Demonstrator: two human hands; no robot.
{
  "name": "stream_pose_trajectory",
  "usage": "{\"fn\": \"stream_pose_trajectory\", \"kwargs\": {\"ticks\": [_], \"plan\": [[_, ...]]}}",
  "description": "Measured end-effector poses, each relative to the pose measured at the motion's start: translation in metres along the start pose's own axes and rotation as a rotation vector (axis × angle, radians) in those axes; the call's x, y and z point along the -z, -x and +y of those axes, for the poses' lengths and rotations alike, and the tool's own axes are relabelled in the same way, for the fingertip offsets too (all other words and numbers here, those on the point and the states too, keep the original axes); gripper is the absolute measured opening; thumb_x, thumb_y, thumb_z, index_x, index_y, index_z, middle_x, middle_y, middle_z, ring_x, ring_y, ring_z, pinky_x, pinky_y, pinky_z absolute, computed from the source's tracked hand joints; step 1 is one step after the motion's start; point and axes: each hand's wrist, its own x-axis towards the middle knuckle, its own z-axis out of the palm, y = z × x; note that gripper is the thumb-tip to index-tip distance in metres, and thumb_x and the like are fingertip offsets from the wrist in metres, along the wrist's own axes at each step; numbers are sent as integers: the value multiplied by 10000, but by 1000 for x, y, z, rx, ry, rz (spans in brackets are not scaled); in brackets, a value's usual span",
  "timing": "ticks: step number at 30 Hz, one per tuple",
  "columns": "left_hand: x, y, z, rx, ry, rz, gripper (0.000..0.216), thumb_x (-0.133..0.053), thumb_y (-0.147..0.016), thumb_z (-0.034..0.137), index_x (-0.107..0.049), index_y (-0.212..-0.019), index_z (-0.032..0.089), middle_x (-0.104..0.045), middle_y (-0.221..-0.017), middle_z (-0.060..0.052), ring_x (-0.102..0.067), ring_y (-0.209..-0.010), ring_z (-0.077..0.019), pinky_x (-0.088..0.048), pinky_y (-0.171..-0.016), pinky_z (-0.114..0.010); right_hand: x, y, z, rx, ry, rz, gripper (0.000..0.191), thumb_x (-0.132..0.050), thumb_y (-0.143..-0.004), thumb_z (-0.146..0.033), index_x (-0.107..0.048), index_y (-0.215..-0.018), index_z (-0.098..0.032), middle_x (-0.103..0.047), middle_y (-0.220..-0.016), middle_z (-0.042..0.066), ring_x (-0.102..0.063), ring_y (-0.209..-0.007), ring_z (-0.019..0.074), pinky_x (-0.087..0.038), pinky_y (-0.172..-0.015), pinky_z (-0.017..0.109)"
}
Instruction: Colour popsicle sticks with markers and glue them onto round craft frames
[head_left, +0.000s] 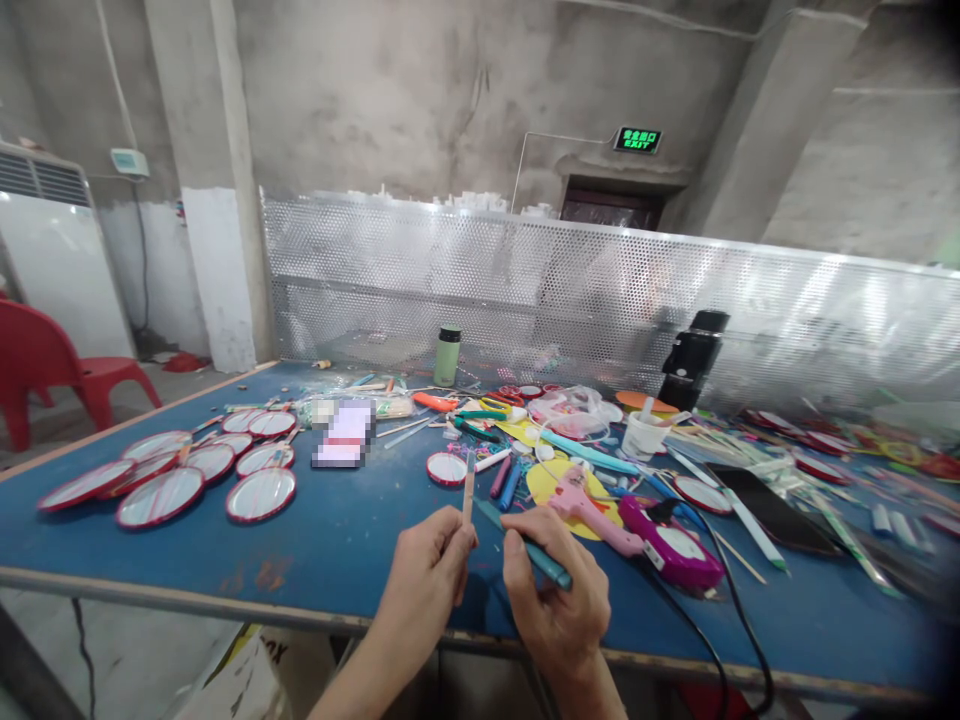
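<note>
My left hand (429, 572) is closed around a thin wooden stick (469, 490) that points up and away from me. My right hand (556, 590) is closed on a teal pen-like tool (541, 560), its tip close to the stick's lower end. Both hands hover over the near edge of the blue table (337, 540). Just beyond them lie a small round red-rimmed disc (447, 468), a pink glue gun (589, 510) and a magenta device (671, 548) with a black cable.
Several round red-rimmed fans (202, 470) lie at the table's left. Sticks, markers, scissors, a white cup (645, 435) and a green bottle (448, 355) crowd the middle and right. A black phone (765, 505) lies right. A perforated metal screen (600, 290) backs the table; a red chair (52, 375) stands left.
</note>
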Motion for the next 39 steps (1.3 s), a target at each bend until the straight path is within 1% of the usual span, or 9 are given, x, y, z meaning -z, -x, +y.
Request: {"fn": "stream_pose_trajectory", "kwargs": {"ticks": [6,8,12,15,18,24,28,31,39], "plan": [[1,0,2,2,18,-4,308,-479,-898,446,-524,-719,199,-419,-448,84,-355,-405,-93,-273,-429,-200,1,0,0,15,-6,55,164,-570,-849,-66,-639,-919,-198,-696,-771,-6,-676,-728,127,-533,-767,237],[1,1,3,5,23,-9,313,-482,-894,454,-519,-715,200,-415,-447,85,-354,-405,-93,-272,-428,-200,1,-1,0,18,-4,35,161,-569,-851,-71,-640,-919,-198,-698,-771,-7,-676,-727,126,-535,-770,238],[1,0,3,-6,-4,0,311,-475,-894,435,-504,-692,200,-416,-440,84,-355,-404,-90,-277,-435,-198,0,-2,0,4,-7,-12,145,-566,-863,-86,-647,-913,-196,-687,-745,-9,-664,-674,117,-535,-717,230],[1,-1,2,4,-5,1,301,-464,-895,432,-518,-710,200,-418,-429,85,-352,-393,-92,-276,-430,-198,-1,0,0,-11,-13,28,143,-581,-857,-77,-644,-904,-197,-683,-738,-5,-658,-647,118,-532,-668,224],[1,0,3,22,8,2,298,-468,-886,441,-524,-715,203,-419,-431,84,-350,-389,-94,-280,-426,-200,0,0,0,-7,-17,54,146,-593,-851,-81,-651,-919,-196,-689,-743,-1,-667,-641,128,-542,-670,233],[1,1,6,27,-16,7,307,-472,-873,451,-524,-696,205,-421,-420,80,-355,-386,-98,-280,-426,-204,0,-6,-2,-50,-28,-9,125,-565,-889,-107,-649,-879,-199,-658,-663,-21,-631,-569,98,-511,-591,191],[2,0,7,37,-26,6,313,-467,-868,457,-513,-678,211,-429,-405,78,-352,-376,-99,-285,-431,-207,1,-4,-1,-95,-11,19,126,-567,-898,-119,-651,-847,-198,-634,-628,-27,-599,-519,91,-486,-539,188],[2,0,8,38,-21,9,310,-474,-862,452,-501,-667,212,-432,-401,77,-350,-380,-99,-286,-433,-207,1,-1,0,-119,-53,59,126,-578,-883,-105,-658,-871,-200,-651,-651,-29,-613,-518,96,-503,-544,191],[1,0,7,29,-9,10,287,-478,-863,425,-503,-672,213,-417,-408,85,-346,-379,-96,-278,-431,-205,1,-5,-2,-97,-43,-6,131,-567,-891,-111,-660,-853,-195,-642,-636,-28,-606,-534,90,-493,-555,190]]}}
